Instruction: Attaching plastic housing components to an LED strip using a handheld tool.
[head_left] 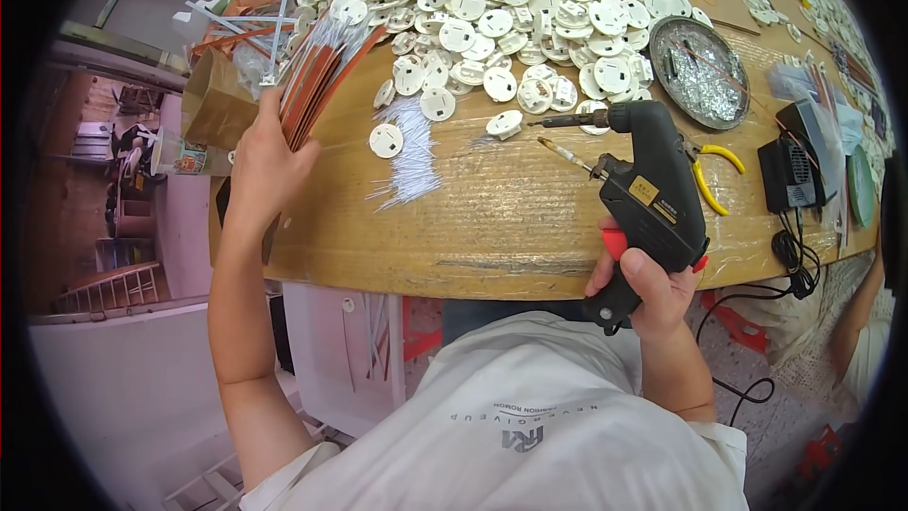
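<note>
My right hand (pixel 653 289) grips the handle of a black soldering gun (pixel 653 180), with a finger at its red trigger. The gun's tip points left, near a small white disc (pixel 504 124) on the table. My left hand (pixel 265 166) is at the lower end of a bundle of thin brown strips (pixel 317 90), thumb on one side and index finger on the other; its other fingers are hidden. Beside that hand, a narrow pale strip (pixel 281 28) runs upward. Between my hands lies a spread of short thin white wires (pixel 411 156), with a white disc (pixel 386 140) beside them.
A large heap of white discs (pixel 511 9) covers the far table. To the right are a round metal dish (pixel 700 71), yellow-handled pliers (pixel 711 180) and a black power adapter (pixel 790 175) with a coiled cable. A paper bag (pixel 216 99) stands left. Another person's arm (pixel 856 312) shows at right.
</note>
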`<action>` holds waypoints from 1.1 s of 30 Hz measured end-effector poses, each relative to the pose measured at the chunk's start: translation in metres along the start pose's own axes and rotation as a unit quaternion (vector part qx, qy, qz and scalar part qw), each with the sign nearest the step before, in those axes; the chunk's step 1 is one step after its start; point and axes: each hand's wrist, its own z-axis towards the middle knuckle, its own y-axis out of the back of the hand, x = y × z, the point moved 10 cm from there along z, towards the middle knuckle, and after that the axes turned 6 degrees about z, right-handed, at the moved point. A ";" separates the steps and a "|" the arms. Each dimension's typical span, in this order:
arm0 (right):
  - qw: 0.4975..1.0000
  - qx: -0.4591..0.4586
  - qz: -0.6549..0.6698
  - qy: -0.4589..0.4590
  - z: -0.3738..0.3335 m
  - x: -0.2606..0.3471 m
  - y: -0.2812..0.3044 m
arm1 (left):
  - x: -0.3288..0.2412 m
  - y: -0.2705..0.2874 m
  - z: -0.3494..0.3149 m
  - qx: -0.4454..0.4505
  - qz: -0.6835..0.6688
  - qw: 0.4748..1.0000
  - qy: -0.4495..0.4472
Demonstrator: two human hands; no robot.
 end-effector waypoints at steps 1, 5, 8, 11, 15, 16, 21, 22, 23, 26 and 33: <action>1.000 -0.009 -0.002 -0.003 0.000 -0.001 0.001 | 0.011 -0.011 -0.002 0.034 0.006 0.999 0.015; 1.000 0.007 0.000 -0.007 0.001 -0.004 0.000 | 0.029 -0.038 -0.018 0.121 0.053 0.990 0.054; 1.000 0.004 0.007 -0.005 0.001 -0.003 -0.001 | 0.036 -0.055 -0.021 0.146 0.104 0.983 0.040; 1.000 0.019 -0.004 -0.012 0.002 -0.003 -0.003 | 0.016 -0.054 -0.026 0.148 0.066 0.987 0.017; 1.000 -0.005 0.003 -0.010 0.002 -0.003 0.000 | -0.017 -0.048 -0.028 0.171 -0.035 0.984 0.030; 1.000 -0.008 0.003 -0.008 0.002 -0.003 0.001 | -0.020 -0.045 -0.029 0.171 -0.035 0.984 0.031; 1.000 -0.009 0.000 -0.007 0.002 -0.003 0.000 | -0.020 -0.037 -0.029 0.133 -0.076 0.988 0.024; 1.000 -0.009 0.001 -0.003 0.002 -0.003 0.000 | -0.015 -0.038 -0.028 0.132 -0.075 0.988 0.027; 1.000 -0.006 0.001 -0.004 0.002 -0.003 -0.001 | -0.007 -0.038 -0.024 0.117 -0.092 0.988 0.032; 1.000 0.002 -0.007 0.003 0.003 -0.001 -0.002 | 0.003 -0.033 -0.014 0.057 -0.130 0.990 -0.011; 1.000 -0.014 -0.012 0.002 0.002 -0.002 -0.002 | -0.009 -0.063 -0.007 0.210 -0.263 0.938 0.077</action>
